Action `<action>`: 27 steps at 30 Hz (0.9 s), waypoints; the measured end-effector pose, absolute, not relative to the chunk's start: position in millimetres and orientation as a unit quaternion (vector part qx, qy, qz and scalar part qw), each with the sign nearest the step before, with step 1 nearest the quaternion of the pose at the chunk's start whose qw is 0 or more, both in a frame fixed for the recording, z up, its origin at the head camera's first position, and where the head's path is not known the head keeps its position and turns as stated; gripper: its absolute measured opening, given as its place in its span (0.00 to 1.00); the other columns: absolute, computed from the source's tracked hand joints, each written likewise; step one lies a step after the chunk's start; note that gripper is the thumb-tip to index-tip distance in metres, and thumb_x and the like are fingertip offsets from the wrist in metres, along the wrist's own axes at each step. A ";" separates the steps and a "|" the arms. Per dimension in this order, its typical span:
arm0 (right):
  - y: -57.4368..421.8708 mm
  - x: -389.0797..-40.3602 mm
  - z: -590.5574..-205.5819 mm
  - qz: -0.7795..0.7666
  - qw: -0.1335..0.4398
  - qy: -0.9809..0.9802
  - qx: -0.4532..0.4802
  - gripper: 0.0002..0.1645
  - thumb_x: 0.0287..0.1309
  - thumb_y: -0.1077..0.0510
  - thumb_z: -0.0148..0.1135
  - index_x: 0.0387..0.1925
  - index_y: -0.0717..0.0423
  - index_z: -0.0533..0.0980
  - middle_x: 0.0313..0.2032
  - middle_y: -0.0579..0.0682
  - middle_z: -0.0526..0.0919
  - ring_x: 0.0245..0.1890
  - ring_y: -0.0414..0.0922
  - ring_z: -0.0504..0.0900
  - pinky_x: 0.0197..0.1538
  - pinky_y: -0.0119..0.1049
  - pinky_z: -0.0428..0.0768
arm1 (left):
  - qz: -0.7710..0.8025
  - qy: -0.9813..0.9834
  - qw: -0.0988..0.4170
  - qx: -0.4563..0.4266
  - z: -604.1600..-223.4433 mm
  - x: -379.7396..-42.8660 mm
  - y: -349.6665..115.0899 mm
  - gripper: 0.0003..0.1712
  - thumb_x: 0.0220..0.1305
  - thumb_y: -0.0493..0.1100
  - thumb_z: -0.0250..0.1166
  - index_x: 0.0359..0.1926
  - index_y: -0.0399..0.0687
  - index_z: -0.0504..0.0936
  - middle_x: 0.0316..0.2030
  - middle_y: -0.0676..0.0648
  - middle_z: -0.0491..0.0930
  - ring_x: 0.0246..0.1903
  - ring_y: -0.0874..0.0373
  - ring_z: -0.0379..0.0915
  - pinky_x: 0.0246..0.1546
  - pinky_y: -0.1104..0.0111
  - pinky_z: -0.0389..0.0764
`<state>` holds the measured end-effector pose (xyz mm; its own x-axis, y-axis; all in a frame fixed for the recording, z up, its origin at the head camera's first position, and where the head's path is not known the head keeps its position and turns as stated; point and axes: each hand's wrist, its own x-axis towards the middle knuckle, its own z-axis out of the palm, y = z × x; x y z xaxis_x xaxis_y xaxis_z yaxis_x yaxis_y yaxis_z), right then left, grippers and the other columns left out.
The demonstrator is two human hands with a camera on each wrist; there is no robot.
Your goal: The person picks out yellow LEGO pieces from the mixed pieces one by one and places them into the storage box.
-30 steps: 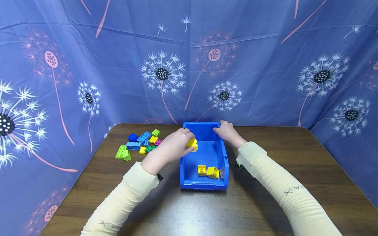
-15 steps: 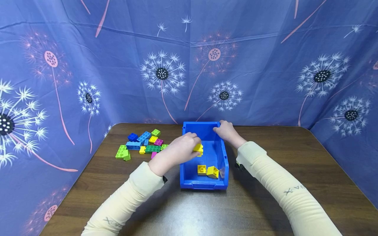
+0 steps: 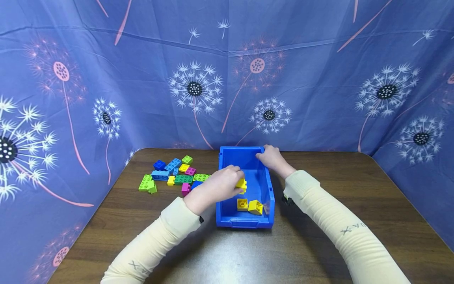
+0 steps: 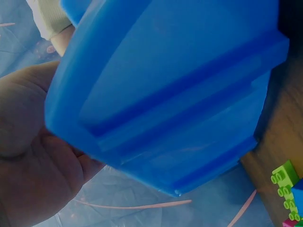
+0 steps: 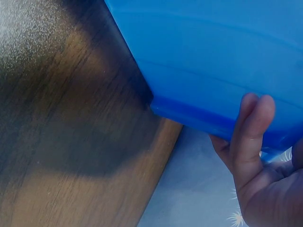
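Observation:
In the head view my left hand (image 3: 220, 184) pinches a yellow toy brick (image 3: 242, 184) inside the blue plastic bin (image 3: 244, 224), above its floor. Two more yellow bricks lie near the bin's front: a square one (image 3: 242, 204) and a sloped one (image 3: 255, 207). My right hand (image 3: 273, 157) grips the bin's back right corner. The right wrist view has my right hand's fingers (image 5: 255, 123) against the bin's outer wall (image 5: 203, 61). From the left wrist, the bin's side wall (image 4: 184, 99) hides the held brick and the fingertips of my left hand (image 4: 42, 161).
Loose toy bricks lie left of the bin, among them a dark green brick (image 3: 183, 179), a light blue brick (image 3: 160, 175), a lime brick (image 3: 145, 182) and a magenta brick (image 3: 186, 189). The wooden table (image 3: 319, 244) ends at a patterned blue cloth (image 3: 319, 118) behind.
My left hand has moved right and toward the front of the bin with the yellow brick, uncovering more loose bricks. My right hand and the bin have stayed in place.

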<state>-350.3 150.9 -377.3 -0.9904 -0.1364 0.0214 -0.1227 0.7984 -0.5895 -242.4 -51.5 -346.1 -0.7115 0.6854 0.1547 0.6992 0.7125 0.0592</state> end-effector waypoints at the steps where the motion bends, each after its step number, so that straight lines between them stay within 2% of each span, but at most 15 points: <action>1: 150.8 -350.3 -377.2 -0.311 0.012 0.948 -0.068 0.22 0.65 0.54 0.49 0.48 0.71 0.70 0.44 0.67 0.78 0.41 0.57 0.81 0.43 0.48 0.82 | -0.055 -0.923 0.060 -0.376 -347.5 -242.6 -51.0 0.18 0.57 0.51 0.69 0.44 0.46 0.81 0.35 0.51 0.79 0.36 0.61 0.70 0.38 0.75 0.77; 8: 150.6 -351.2 -377.4 -0.311 0.002 0.948 -0.067 0.20 0.63 0.54 0.50 0.44 0.70 0.71 0.41 0.65 0.79 0.40 0.56 0.81 0.43 0.49 0.81 | -0.045 -0.921 0.053 -0.383 -354.9 -241.5 -45.4 0.18 0.57 0.52 0.68 0.44 0.46 0.81 0.36 0.52 0.79 0.36 0.61 0.71 0.41 0.74 0.78; 19: 150.0 -351.6 -377.8 -0.304 0.001 0.951 -0.065 0.14 0.62 0.54 0.50 0.33 0.63 0.69 0.31 0.58 0.75 0.34 0.53 0.80 0.35 0.41 0.80 | -0.023 -0.919 0.041 -0.390 -363.1 -238.2 -30.5 0.21 0.57 0.53 0.68 0.47 0.46 0.81 0.39 0.51 0.80 0.37 0.61 0.71 0.43 0.75 0.77; 22: 149.7 -350.9 -377.0 -0.307 0.004 0.949 -0.064 0.15 0.63 0.54 0.50 0.36 0.65 0.70 0.33 0.60 0.77 0.35 0.54 0.80 0.36 0.42 0.81 | -0.023 -0.919 0.041 -0.392 -366.0 -237.7 -27.3 0.21 0.57 0.52 0.68 0.48 0.46 0.81 0.40 0.51 0.80 0.38 0.60 0.72 0.44 0.75 0.77; 27: 150.0 -350.5 -375.8 -0.309 0.009 0.949 -0.066 0.20 0.64 0.54 0.49 0.45 0.70 0.71 0.42 0.66 0.79 0.41 0.58 0.81 0.42 0.48 0.82 | -0.025 -0.917 0.037 -0.397 -368.6 -235.4 -22.6 0.21 0.57 0.52 0.68 0.49 0.46 0.81 0.41 0.50 0.80 0.39 0.60 0.72 0.43 0.75 0.77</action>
<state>-350.5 150.0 -375.8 -0.9910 -0.1317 0.0230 -0.1199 0.7998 -0.5881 -235.4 -22.6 -368.6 -0.6814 0.7266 0.0876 0.7304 0.6829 0.0169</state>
